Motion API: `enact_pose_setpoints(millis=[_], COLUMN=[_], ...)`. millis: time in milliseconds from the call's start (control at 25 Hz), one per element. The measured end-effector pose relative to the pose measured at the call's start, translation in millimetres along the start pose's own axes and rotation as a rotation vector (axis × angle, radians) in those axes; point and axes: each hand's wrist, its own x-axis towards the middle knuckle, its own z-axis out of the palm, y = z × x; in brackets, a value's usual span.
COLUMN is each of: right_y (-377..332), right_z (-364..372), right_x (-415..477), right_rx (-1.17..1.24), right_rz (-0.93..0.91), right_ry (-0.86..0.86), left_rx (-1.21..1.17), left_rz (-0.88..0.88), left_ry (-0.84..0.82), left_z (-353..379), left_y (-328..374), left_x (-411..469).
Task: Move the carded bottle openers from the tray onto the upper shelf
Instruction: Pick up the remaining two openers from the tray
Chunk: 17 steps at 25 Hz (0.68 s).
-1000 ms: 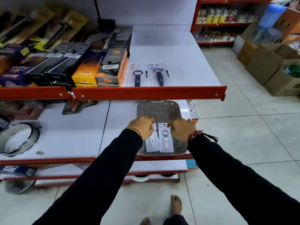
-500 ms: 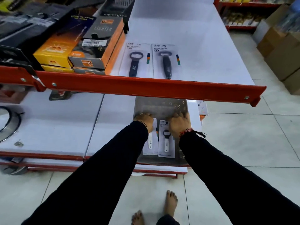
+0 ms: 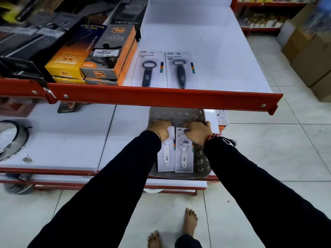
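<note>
White-handled carded bottle openers (image 3: 184,154) are lying side by side in the grey tray (image 3: 202,163), which is sitting on the lower shelf (image 3: 71,140) directly below the red rail (image 3: 161,97). Above that rail, two dark-handled carded openers (image 3: 162,70) are already resting flat on the upper shelf (image 3: 223,59), so roughly half the transfer appears done. Below the rail, the left hand (image 3: 159,128) and right hand (image 3: 197,132) are each pinching the top edge of one white card, neither yet lifted.
</note>
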Motion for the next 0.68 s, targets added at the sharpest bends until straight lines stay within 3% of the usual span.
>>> enact_pose_setpoints(millis=[280, 680], right_y=[-12.5, -21.3], right_z=[-28.3, -88.6], right_x=[-79.6, -202.2], right_rx=[0.018, -0.030], right_rz=[-0.174, -0.242], right_ry=[0.374, 0.660], left_rx=[0.039, 0.016], left_rz=[0.072, 0.181], left_ry=[0.308, 0.473], left_z=[-35.5, -80.7], left_y=[15.2, 59.2], left_x=[-84.2, -207.9])
